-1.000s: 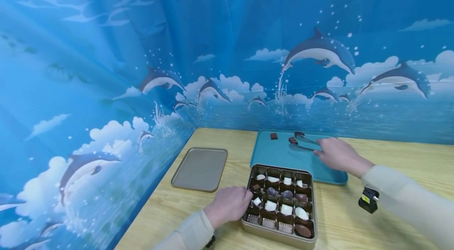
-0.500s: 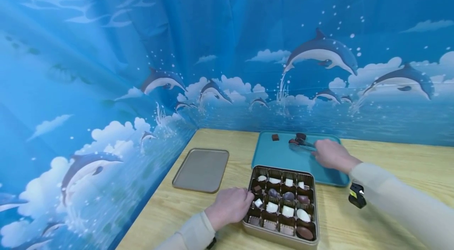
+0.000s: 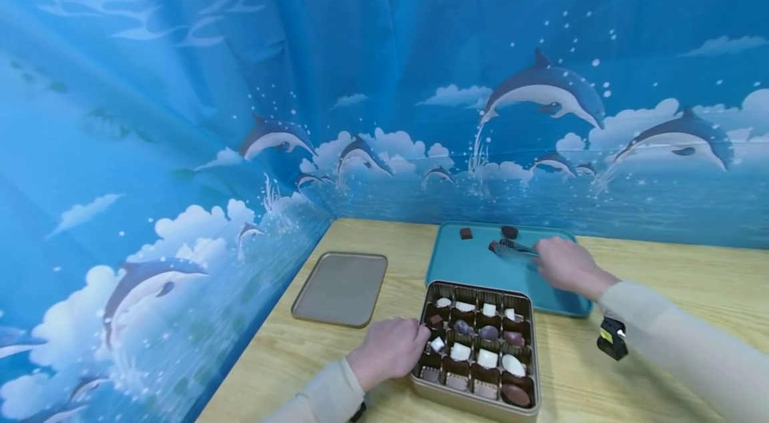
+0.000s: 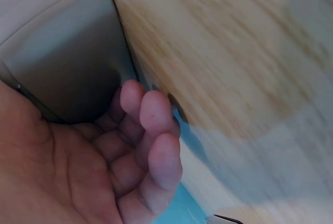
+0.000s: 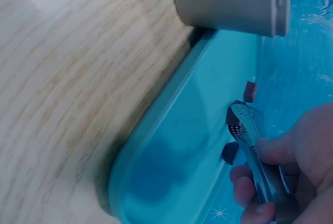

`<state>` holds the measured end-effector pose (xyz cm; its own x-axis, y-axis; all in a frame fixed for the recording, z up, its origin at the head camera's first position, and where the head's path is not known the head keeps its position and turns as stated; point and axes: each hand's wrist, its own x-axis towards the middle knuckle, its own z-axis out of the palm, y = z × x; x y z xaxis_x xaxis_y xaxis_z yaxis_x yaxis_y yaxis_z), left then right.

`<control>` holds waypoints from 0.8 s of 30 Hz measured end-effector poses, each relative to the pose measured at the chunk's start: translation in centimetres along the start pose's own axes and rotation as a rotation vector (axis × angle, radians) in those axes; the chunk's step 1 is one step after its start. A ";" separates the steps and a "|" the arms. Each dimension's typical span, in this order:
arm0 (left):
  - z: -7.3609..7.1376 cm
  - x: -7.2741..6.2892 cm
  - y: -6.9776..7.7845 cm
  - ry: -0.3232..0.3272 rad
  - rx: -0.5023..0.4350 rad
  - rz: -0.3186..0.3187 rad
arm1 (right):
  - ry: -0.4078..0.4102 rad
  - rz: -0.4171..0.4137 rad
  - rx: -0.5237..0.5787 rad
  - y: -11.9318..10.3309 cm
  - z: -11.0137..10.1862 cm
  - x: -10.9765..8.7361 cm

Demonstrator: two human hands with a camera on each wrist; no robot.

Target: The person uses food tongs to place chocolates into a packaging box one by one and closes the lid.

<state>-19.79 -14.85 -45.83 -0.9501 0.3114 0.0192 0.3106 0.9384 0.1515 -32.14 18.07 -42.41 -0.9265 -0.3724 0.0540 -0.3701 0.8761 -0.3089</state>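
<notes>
My left hand point(image 3: 390, 347) grips the left rim of a square metal tin point(image 3: 474, 396), fingers curled by its side wall in the left wrist view. Chocolates fill most of its brown divider cells: white pieces point(image 3: 486, 358), dark purple ones and an oval brown one point(image 3: 515, 394). Several front cells look bare. My right hand point(image 3: 567, 266) holds metal serving tongs point(image 5: 250, 135) with perforated tips over the teal tray point(image 3: 459, 266). The tongs' tips are drawn together at a dark chocolate point(image 3: 492, 246). Two more chocolates lie nearby: a square one point(image 3: 466, 233) and a round one point(image 3: 509, 232).
The tin's flat lid point(image 3: 341, 289) lies on the wooden table point(image 3: 276, 343) left of the tin. The tin stands at the tray's front edge, overlapping it in the head view. A blue dolphin-print curtain point(image 3: 384, 76) rises behind the table.
The tongs' arms, spread apart a second ago, have come together at the middle chocolate. My right hand has shifted slightly; my left hand keeps its place on the tin.
</notes>
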 end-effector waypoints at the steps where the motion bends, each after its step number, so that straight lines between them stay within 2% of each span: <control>1: 0.0 0.0 0.0 0.000 -0.002 -0.002 | -0.003 -0.001 0.000 -0.1 -0.1 -0.2; 8: -0.1 -0.1 0.0 -0.029 -0.030 -0.009 | 0.037 -0.063 -0.049 -1.0 -1.1 -2.1; 16: -0.4 -0.2 0.0 -0.033 -0.035 -0.012 | 0.061 -0.120 -0.063 -2.6 -2.5 -5.2; 24: -0.2 -0.1 -0.1 -0.022 -0.029 -0.006 | 0.085 -0.142 -0.018 -3.9 -3.8 -9.0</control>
<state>-19.74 -15.05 -45.64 -0.9510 0.3091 -0.0035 0.3035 0.9358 0.1797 -22.60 19.15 -38.11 -0.8671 -0.4659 0.1764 -0.4979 0.8224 -0.2753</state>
